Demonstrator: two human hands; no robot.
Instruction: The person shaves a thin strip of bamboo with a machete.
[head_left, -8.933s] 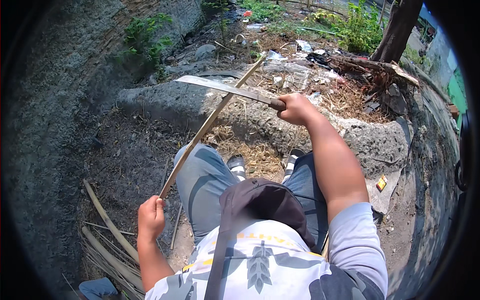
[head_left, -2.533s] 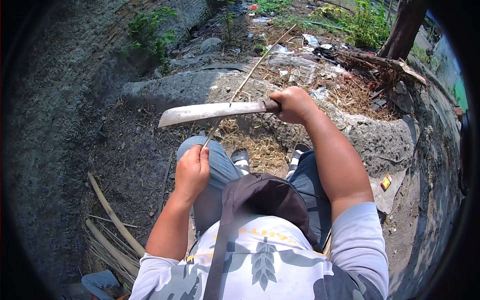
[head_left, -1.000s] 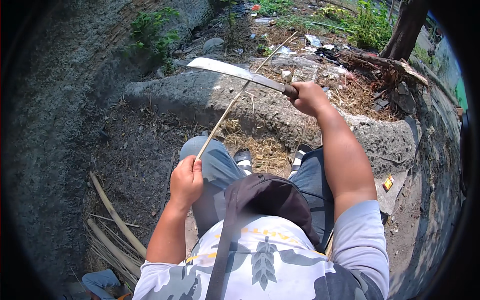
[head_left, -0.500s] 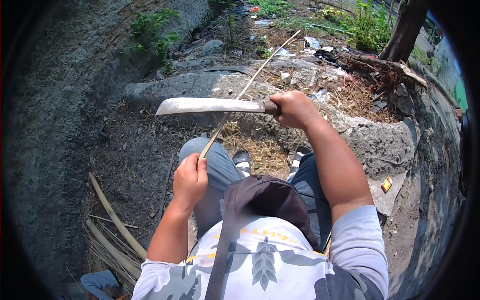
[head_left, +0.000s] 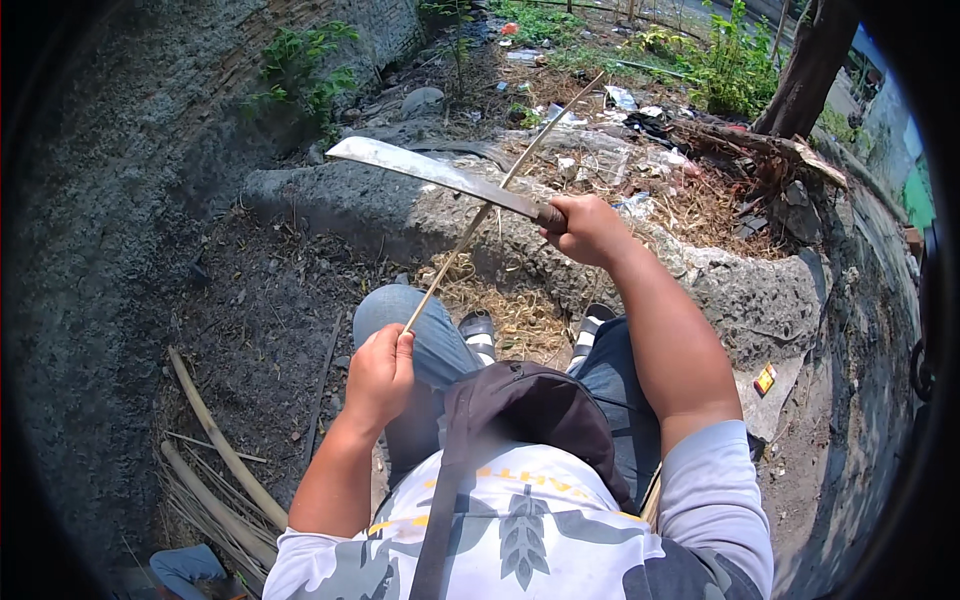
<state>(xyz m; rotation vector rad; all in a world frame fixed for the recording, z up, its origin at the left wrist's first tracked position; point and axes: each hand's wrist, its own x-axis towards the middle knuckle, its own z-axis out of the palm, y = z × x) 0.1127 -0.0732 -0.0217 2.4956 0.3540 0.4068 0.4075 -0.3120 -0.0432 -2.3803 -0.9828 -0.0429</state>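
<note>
My left hand [head_left: 379,368] is closed around the near end of a long, thin wooden strip [head_left: 440,278]. The strip slants away up to the right, over my left knee and past the stone edge. In my right hand [head_left: 588,230] is the dark handle of a machete [head_left: 420,172]. Its long, pale blade points to the far left and crosses the strip close to the handle, touching or nearly touching it. The blade hides a short piece of the strip at the crossing.
A rough stone ledge [head_left: 330,205] runs across ahead, with straw and litter behind it. Long curved sticks [head_left: 225,450] lie at lower left near another person's trouser leg [head_left: 190,570]. A tall wall [head_left: 100,250] rises on the left. A small yellow-red packet [head_left: 765,379] lies at right.
The machete's tip has swung up and away, so the blade now slants. Its crossing with the strip has shifted nearer the handle. My left hand has moved slightly nearer to me, still gripping the strip.
</note>
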